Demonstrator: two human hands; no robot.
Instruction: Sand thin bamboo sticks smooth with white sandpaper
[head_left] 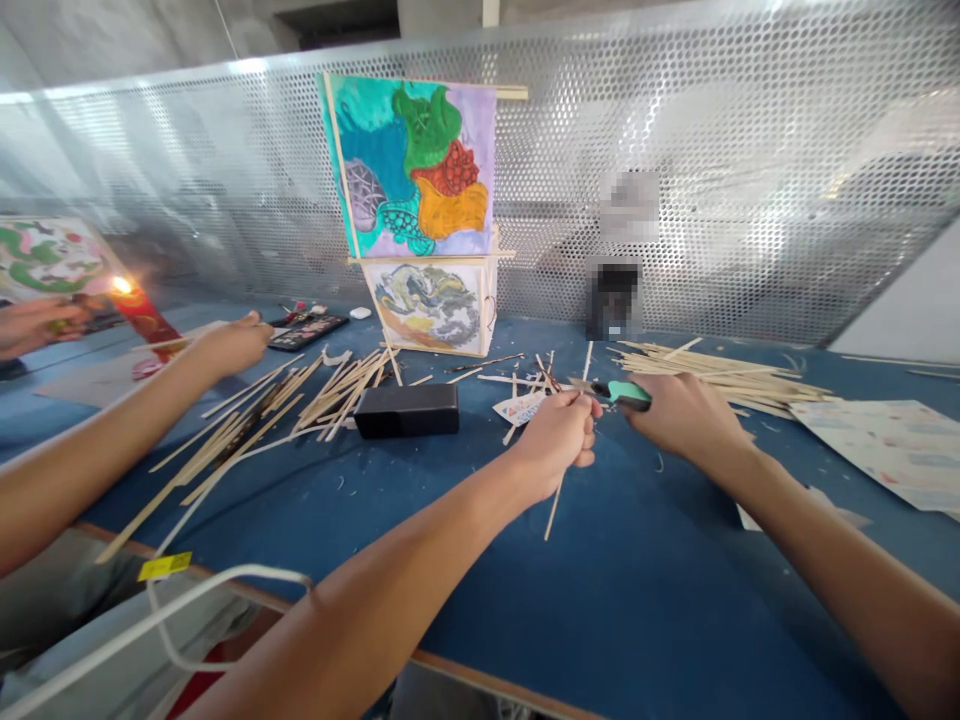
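Note:
My left hand (559, 440) is closed around a thin bamboo stick (553, 510), whose lower end sticks out below the fist. My right hand (682, 415) grips a small hand tool with a teal and black handle (628, 393). Its metal tip reaches the top of my left fist, by the stick; whether it is a knife or pliers I cannot make out. Behind my left hand lie short stick pieces and a printed paper scrap (517, 408). A pile of bamboo strips (720, 372) lies beyond my right hand.
A painted paper lantern (420, 180) on a stick frame stands at the back against a perforated metal screen (720, 130). A black box (407, 410) with a white cable sits left of centre. At far left, a co-worker's hands (232, 343) work near a lit red candle (146, 315).

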